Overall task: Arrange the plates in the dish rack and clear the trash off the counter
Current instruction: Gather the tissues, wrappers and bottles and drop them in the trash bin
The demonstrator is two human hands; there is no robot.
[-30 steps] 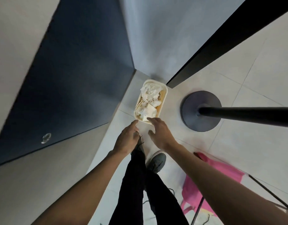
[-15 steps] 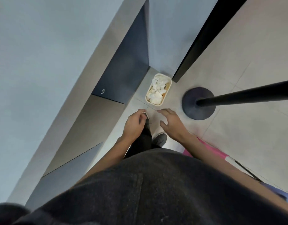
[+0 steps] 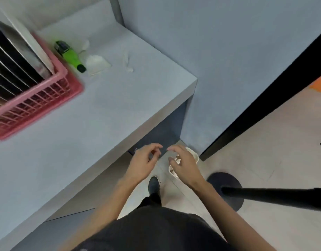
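Observation:
My left hand (image 3: 144, 161) and my right hand (image 3: 185, 164) hang side by side in front of the counter's edge, fingers loosely curled, both holding nothing. Below my right hand a cream bin (image 3: 194, 154) with crumpled paper stands on the floor, mostly hidden by that hand. On the grey counter (image 3: 101, 113) a pink dish rack (image 3: 47, 93) at the left holds several dark plates (image 3: 9, 69) standing on edge. A green bottle (image 3: 70, 56) lies beside the rack. Crumpled white tissues (image 3: 97, 63) and a thin white scrap (image 3: 128, 64) lie further right.
A black round stand base (image 3: 226, 182) with a pole (image 3: 275, 195) sits on the tiled floor at the right. A grey wall (image 3: 228, 60) closes the counter's right end, with a dark door frame (image 3: 264, 98) beyond. My shoe (image 3: 153, 184) is on the floor under my hands.
The view has risen from the floor bin to the counter, so the rack, bottle and tissues have come into sight. Both hands have lifted away from the bin, still holding nothing.

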